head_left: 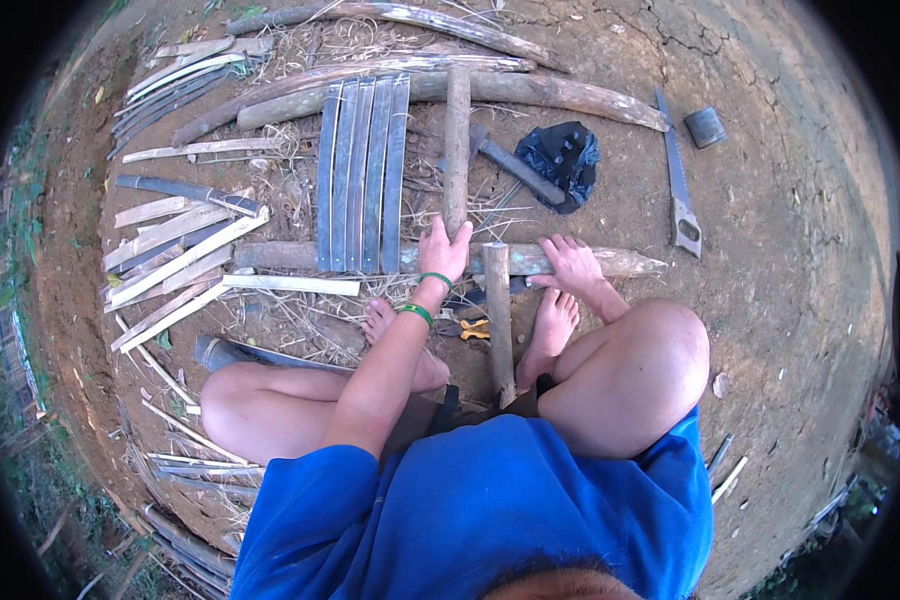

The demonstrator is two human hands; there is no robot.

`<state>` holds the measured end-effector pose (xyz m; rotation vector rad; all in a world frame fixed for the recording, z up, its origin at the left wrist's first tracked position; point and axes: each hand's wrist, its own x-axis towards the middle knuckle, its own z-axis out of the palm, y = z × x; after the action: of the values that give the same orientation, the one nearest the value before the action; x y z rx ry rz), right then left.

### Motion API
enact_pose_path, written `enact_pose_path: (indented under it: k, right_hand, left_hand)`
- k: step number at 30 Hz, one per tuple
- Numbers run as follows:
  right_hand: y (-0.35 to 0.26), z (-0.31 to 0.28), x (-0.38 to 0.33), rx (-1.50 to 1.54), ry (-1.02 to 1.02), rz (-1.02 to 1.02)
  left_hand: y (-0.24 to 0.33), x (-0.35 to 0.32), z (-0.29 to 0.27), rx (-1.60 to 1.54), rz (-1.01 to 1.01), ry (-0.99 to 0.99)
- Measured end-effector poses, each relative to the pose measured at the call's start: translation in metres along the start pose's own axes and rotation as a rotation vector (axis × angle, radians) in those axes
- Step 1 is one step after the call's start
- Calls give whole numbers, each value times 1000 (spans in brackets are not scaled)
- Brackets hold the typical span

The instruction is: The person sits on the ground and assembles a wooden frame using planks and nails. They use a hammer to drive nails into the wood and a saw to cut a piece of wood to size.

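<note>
A short round wooden pole (456,140) lies with its far end over a log. My left hand (443,252) is closed round the pole's near end. My right hand (574,266) rests with fingers spread on a long horizontal log (625,263). To the left of the pole, several dark split bamboo strips (364,170) lie side by side across the near log and a far log (530,90). Between my feet is a second short wooden pole (498,320). Yellow-handled pliers (473,329) lie beside it.
A hammer (520,170) lies by a black plastic bag (567,160). Farther right are a hand saw (679,185) and a tin can (705,127). Split bamboo pieces (185,250) are piled on the left. A bamboo length (220,355) lies by my left knee.
</note>
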<state>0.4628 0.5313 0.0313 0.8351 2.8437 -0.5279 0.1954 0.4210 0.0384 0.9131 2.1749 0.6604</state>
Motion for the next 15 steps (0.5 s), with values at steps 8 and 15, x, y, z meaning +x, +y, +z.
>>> enact_pose_path:
  k: [8,15]
  right_hand:
    - [6,-1,3,-13,11,-17]
    - [4,-9,10,43,-33,8]
  left_hand:
    - [6,-3,-2,-70,-7,18]
    - [-8,1,1,-101,61,82]
